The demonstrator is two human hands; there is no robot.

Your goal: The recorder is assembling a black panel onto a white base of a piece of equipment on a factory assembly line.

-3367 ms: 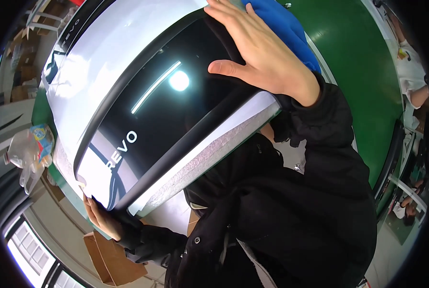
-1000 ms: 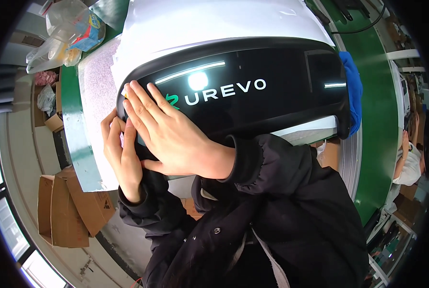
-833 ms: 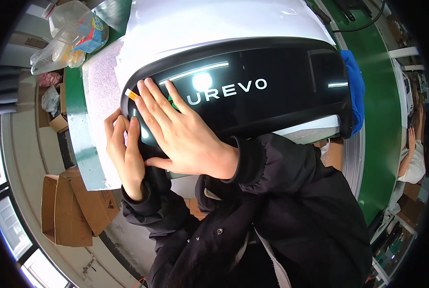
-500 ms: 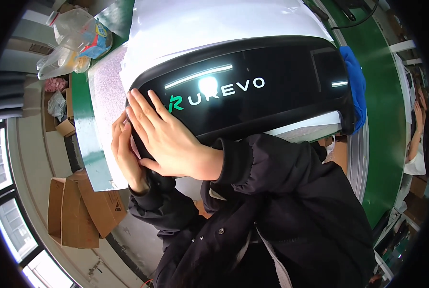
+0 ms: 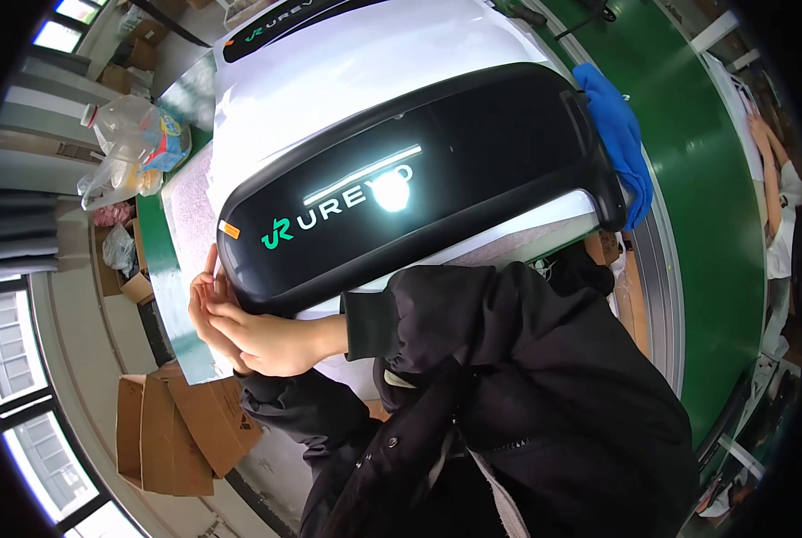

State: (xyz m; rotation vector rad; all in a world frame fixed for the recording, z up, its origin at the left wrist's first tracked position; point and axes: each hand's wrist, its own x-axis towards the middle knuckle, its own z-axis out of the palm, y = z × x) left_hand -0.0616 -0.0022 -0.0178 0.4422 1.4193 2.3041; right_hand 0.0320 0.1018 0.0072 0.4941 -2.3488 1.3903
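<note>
The black panel (image 5: 500,134) lies in front of your torso, glossy face up, on the white sheets (image 5: 329,108) over the desk (image 5: 195,100). Your left hand (image 5: 205,318) is at the panel's near left corner, one finger extended along the rim; whether its fingers pinch the edge cannot be told. Your right hand (image 5: 271,342) crosses to the same corner and overlaps the left hand. Its fingers lie close together; their grip is hidden. An orange label (image 5: 229,230) marks the panel's left end; a blue cloth (image 5: 618,134) adjoins the right end.
</note>
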